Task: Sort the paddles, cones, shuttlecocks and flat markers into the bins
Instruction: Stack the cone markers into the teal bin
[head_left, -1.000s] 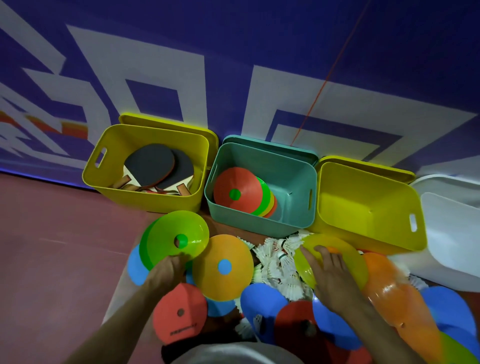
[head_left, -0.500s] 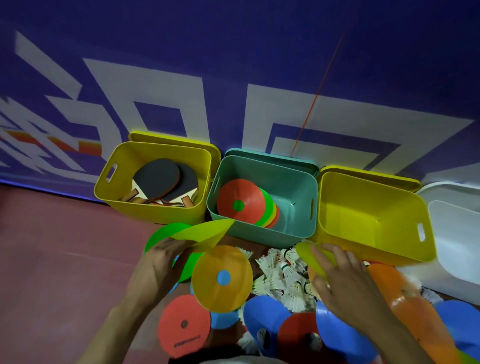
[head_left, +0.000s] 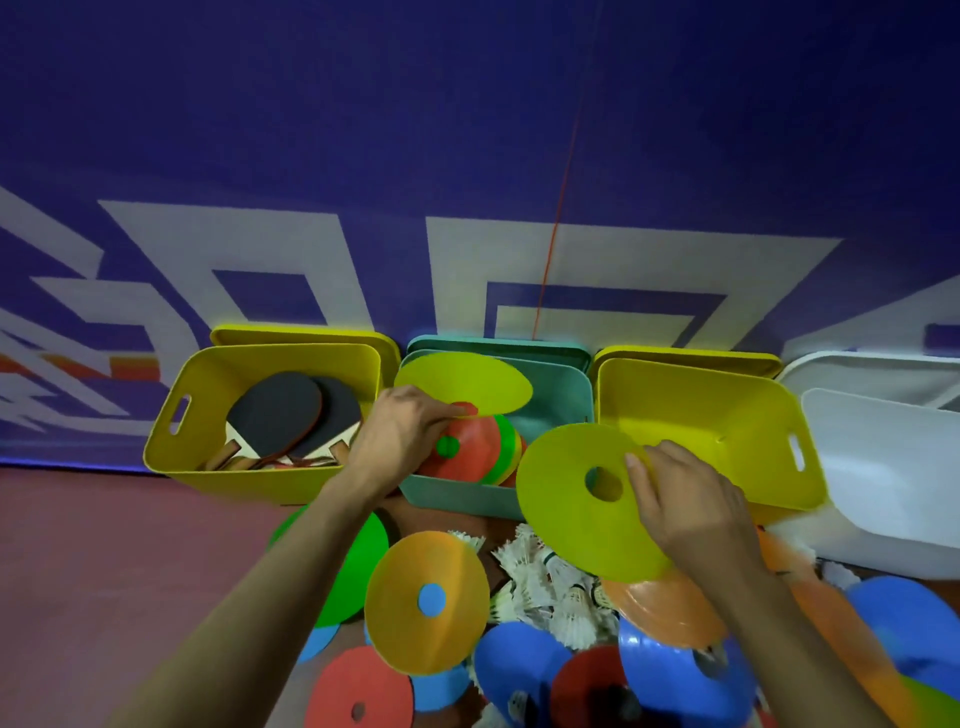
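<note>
Above the teal bin (head_left: 550, 395), the left hand (head_left: 400, 436) pinches a yellow-green cone (head_left: 467, 382) over the stacked cones (head_left: 478, 457). Just right of that bin, the right hand (head_left: 685, 499) grips a second yellow-green cone (head_left: 571, 509).

Smooth plastic bins (head_left: 701, 415), slightly glossy; paddles (head_left: 275, 415) with matt black rubber faces and wooden handles; shuttlecocks (head_left: 550, 587) white and feathery.

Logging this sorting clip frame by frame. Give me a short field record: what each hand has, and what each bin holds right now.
left hand: holds a yellow-green cone over the teal bin
right hand: holds a yellow cone in front of the bins
left yellow bin: paddles
teal bin: stacked cones
right yellow bin: nothing visible inside
white bin: contents not visible
floor pile: shuttlecocks, more cones and flat markers
</note>
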